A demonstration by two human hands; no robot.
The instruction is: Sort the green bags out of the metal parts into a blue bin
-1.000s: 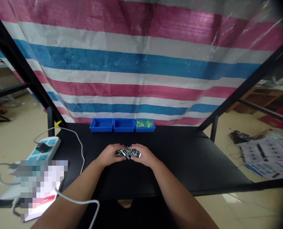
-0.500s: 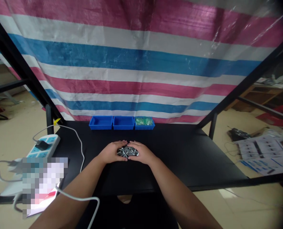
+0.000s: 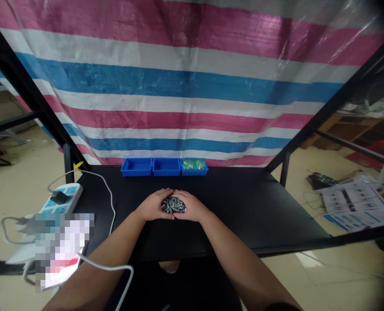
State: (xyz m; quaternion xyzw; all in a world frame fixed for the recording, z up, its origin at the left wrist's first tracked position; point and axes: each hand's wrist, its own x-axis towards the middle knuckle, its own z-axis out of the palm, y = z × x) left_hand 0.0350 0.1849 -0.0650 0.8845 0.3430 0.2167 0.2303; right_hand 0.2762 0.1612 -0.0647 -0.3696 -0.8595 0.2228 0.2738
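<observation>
A pile of small grey and black metallic pieces (image 3: 173, 204) lies on the black table (image 3: 243, 207). My left hand (image 3: 153, 205) curves around the pile's left side, and my right hand (image 3: 192, 206) curves around its right side. The fingertips meet at the far side, and the thumbs come close together at the near side. Both hands are cupped against the pile. Behind them stand three blue bins in a row: the left bin (image 3: 136, 174) and the middle bin (image 3: 166, 174) look empty, while the right bin (image 3: 194, 173) holds green packets (image 3: 193, 164).
At the left are a white power strip (image 3: 75, 196) with plugs, a pale cable (image 3: 111, 196) and a blurred-out bright object (image 3: 72, 246). A striped sheet (image 3: 185, 99) hangs behind the table between black frame bars. Printed sheets (image 3: 360, 203) are at the right.
My hands have drawn closer together around the pile, which is now more compact. The view has shifted slightly.
</observation>
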